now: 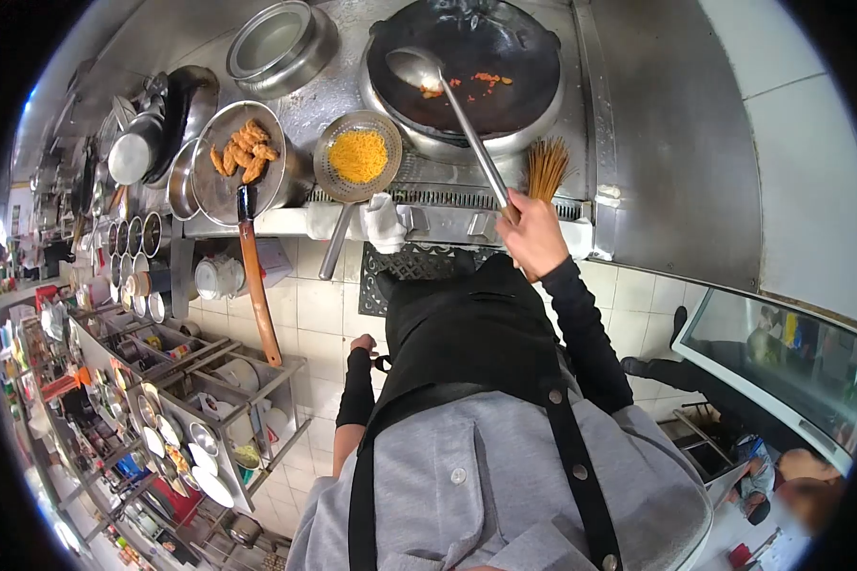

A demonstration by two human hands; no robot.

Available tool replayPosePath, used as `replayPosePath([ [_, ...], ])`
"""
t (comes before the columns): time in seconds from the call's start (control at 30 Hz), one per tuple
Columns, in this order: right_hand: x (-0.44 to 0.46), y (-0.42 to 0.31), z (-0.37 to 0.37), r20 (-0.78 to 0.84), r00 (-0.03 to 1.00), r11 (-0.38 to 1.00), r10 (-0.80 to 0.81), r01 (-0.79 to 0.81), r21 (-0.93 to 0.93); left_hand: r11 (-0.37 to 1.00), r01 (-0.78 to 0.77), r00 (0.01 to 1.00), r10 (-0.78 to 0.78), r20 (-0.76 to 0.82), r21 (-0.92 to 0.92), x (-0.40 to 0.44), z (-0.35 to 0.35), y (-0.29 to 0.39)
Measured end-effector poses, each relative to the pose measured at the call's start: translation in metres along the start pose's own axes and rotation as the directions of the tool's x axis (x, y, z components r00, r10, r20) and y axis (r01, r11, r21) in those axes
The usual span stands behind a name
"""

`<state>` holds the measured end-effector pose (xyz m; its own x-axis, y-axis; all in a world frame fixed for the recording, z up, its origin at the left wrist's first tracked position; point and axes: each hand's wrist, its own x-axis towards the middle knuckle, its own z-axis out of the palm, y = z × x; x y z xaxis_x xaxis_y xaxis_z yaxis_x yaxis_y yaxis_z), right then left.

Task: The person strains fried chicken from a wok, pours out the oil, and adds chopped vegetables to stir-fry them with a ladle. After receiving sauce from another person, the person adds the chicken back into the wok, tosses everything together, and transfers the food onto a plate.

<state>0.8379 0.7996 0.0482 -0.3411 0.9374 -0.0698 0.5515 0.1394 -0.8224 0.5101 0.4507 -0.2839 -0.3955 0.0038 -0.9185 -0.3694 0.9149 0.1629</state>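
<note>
My right hand (533, 233) is closed around the handle of a long metal ladle (471, 133). The ladle's bowl rests inside a dark wok (514, 67), near small orange-red bits of food (486, 86). Just right of my right hand stands a bamboo wok brush (547, 169), bristles up. My left hand (363, 343) hangs low by my side, away from the stove; its fingers are too small and partly hidden to read. Left of the wok, a perforated strainer (322, 181) holds yellow shreds (357, 156). Fried brown pieces (246, 150) lie in a wooden-handled strainer (250, 276).
A white cloth (384, 224) lies on the stove's front edge. Stacked metal pots (271, 43) stand at the back left. Shelves with plates (214, 485) fill the left side. A glass-topped cabinet (781, 357) and another person (800, 466) are at the right.
</note>
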Motion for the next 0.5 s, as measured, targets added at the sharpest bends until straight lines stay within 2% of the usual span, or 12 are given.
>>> replayPosePath([
  [0.1,-0.001,-0.007,-0.005,0.144,0.976,0.984,0.161,-0.17,0.052,0.947,-0.138,0.99,0.128,0.052,0.289,-0.004,-0.003,-0.016],
  [0.2,0.022,0.029,0.024,0.007,0.999,0.985,-0.042,0.042,-0.17,0.924,-0.074,0.996,0.053,0.065,0.375,0.005,0.0,-0.015],
  [0.27,0.044,0.044,0.035,-0.075,0.997,0.967,-0.001,-0.019,-0.255,0.98,0.143,0.989,-0.145,0.003,0.139,0.046,0.003,-0.031],
  [0.33,0.05,0.049,0.022,-0.095,0.992,0.944,-0.084,0.049,-0.327,0.969,-0.028,0.998,0.013,0.064,0.245,0.047,-0.001,-0.016],
  [0.37,0.047,0.052,0.015,-0.152,0.986,0.956,-0.066,0.019,-0.292,0.95,-0.115,0.991,0.091,0.094,0.292,0.048,-0.003,-0.009],
  [0.4,0.039,0.049,0.007,-0.202,0.978,0.967,-0.041,-0.012,-0.256,0.989,-0.041,0.996,0.029,0.086,0.145,0.056,-0.003,-0.01],
  [0.43,0.034,0.052,0.002,-0.286,0.958,0.965,-0.03,-0.047,-0.257,0.99,-0.044,0.996,0.033,0.082,0.133,0.053,-0.005,-0.005],
  [0.47,0.033,0.056,-0.001,-0.29,0.957,0.966,0.006,-0.081,-0.246,0.992,-0.042,0.996,0.033,0.08,0.12,0.049,-0.003,-0.001],
  [0.5,0.035,0.06,-0.004,-0.297,0.954,0.966,0.041,-0.114,-0.234,0.997,0.01,1.0,-0.01,-0.007,0.071,0.025,0.003,0.011],
])
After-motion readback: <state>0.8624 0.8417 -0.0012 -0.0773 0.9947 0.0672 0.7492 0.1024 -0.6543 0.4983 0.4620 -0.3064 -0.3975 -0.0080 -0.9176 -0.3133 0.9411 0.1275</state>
